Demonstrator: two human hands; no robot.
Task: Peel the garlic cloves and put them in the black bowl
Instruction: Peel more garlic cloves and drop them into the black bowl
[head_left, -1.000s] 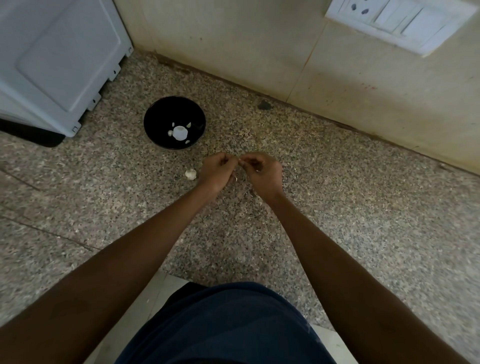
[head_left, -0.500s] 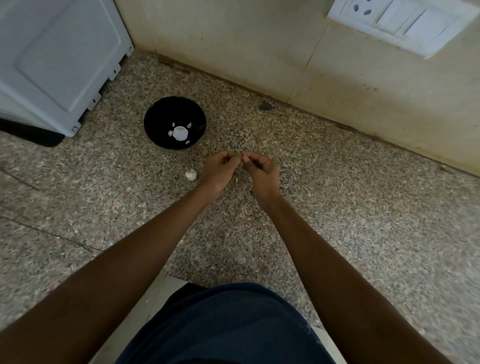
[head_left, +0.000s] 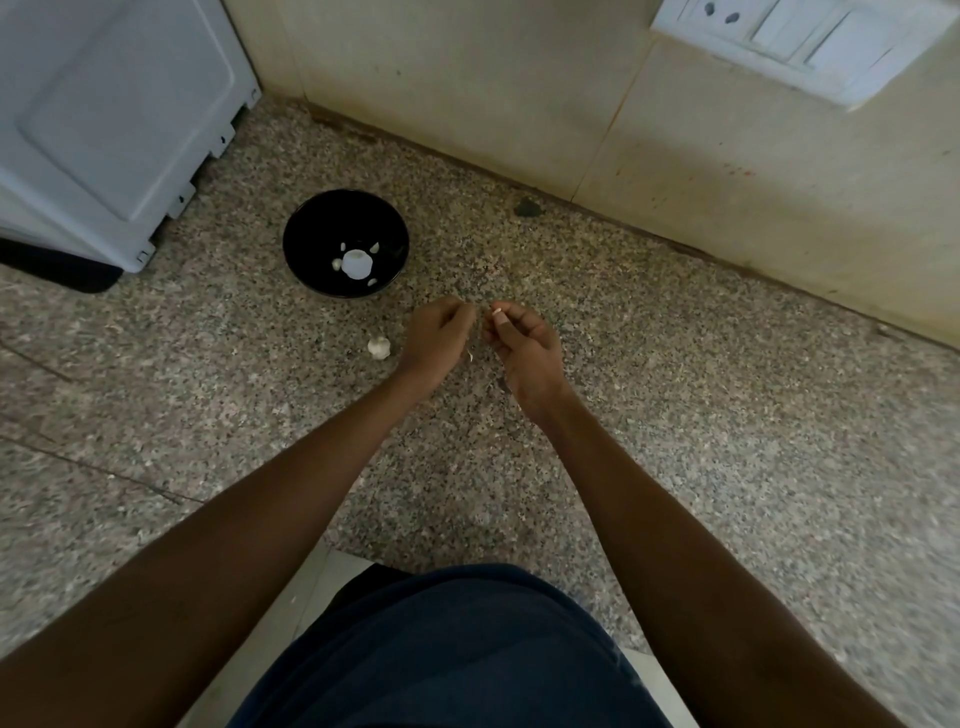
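At the far left I see a pale grey-white plastic appliance panel (head_left: 104, 119) standing on the speckled granite countertop (head_left: 675, 415); to its right sits the round black bowl (head_left: 311, 228), holding several small white peeled garlic pieces (head_left: 356, 262) at its bottom; just in front of the bowl and beside my left wrist, a small white garlic bulb piece (head_left: 379, 347) lies on the stone, apart from the bowl; next comes the left hand (head_left: 436, 340), its fingers curled, and I cannot tell whether they pinch anything, though a thin pale shred of skin (head_left: 470, 357) shows at its lower edge; a small gap separates it from the right hand (head_left: 524, 348), whose thumb and fingertips pinch a small pale garlic clove (head_left: 496, 313), only its tip showing; both hands hover just right of the bowl; further right, on the cream tiled wall (head_left: 519, 93), a white switch-and-socket plate (head_left: 800, 41) sits near the top corner.
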